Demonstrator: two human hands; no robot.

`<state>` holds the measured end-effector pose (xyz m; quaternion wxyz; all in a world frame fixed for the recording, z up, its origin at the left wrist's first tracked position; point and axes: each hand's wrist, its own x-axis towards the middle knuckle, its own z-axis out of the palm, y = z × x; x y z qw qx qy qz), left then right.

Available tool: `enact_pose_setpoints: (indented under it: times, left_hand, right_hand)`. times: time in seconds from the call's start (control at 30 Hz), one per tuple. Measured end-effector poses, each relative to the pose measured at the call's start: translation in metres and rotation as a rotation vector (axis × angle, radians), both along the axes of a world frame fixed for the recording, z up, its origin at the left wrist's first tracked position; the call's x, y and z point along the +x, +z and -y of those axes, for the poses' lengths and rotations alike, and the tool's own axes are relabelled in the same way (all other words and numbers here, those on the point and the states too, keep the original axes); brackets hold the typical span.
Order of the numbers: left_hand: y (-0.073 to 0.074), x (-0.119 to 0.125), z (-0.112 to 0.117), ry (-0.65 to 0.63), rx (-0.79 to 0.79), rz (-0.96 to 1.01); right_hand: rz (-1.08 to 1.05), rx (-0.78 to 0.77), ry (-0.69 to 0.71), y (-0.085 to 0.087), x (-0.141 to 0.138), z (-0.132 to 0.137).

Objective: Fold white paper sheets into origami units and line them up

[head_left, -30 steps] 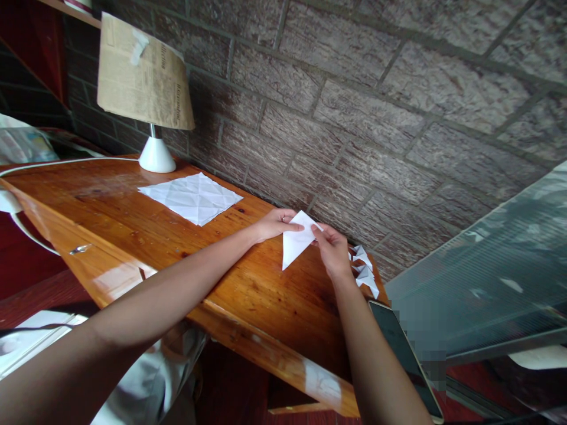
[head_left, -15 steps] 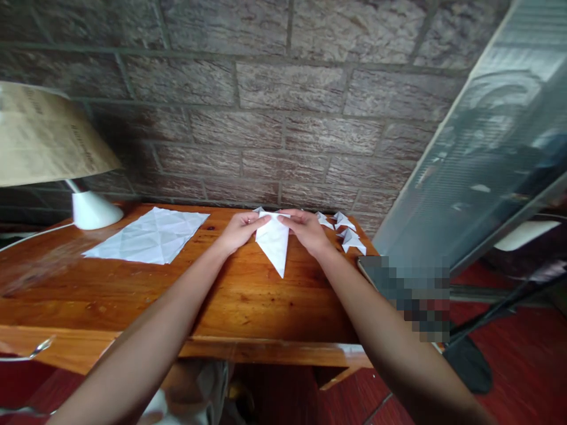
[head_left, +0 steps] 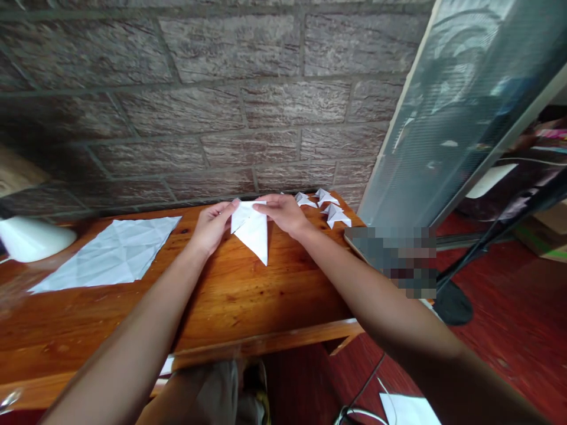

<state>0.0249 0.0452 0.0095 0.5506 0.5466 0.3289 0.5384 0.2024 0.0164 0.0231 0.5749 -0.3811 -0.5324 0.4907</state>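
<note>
A white folded paper point(head_left: 253, 230) is held up over the wooden table, its long point hanging downward. My left hand point(head_left: 212, 224) pinches its upper left corner between thumb and fingers. At the upper right edge, my right hand point(head_left: 286, 212) grips it the same way, thumb in front. A slanting fold line crosses the paper's front. Behind my right hand, several small folded paper pieces point(head_left: 336, 216) stand near the table's back edge; some are partly hidden by that hand.
Creased paper sheets point(head_left: 116, 251) lie on the table point(head_left: 248, 301) at the left, beside a white lamp base point(head_left: 38, 238). A brick wall point(head_left: 221, 112) rises directly behind. A blurred-out flat device point(head_left: 357, 242) sits at the right end; a stand's black base point(head_left: 454, 304) is on the floor.
The view has swung to the right, so everything sits further left. Both hands still hold the folded paper, which is turned slightly, now showing a slanting fold on its front.
</note>
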Motion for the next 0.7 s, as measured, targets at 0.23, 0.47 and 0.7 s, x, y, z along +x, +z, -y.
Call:
enact_pose_setpoints:
  times: [0.23, 0.47, 0.7]
  left_hand:
    - [-0.0003, 0.0003, -0.0026, -0.064, -0.156, 0.019]
    - [0.0028, -0.0009, -0.0024, -0.081, -0.160, 0.075]
    - [-0.0027, -0.0017, -0.0024, -0.075, -0.158, 0.038]
  right_hand:
    - [0.067, 0.017, -0.079, 0.0036, -0.0007, 0.0034]
    - [0.062, 0.016, -0.078, 0.0030, -0.0037, 0.0038]
    - [0.023, -0.005, -0.066, -0.0037, -0.0036, 0.0000]
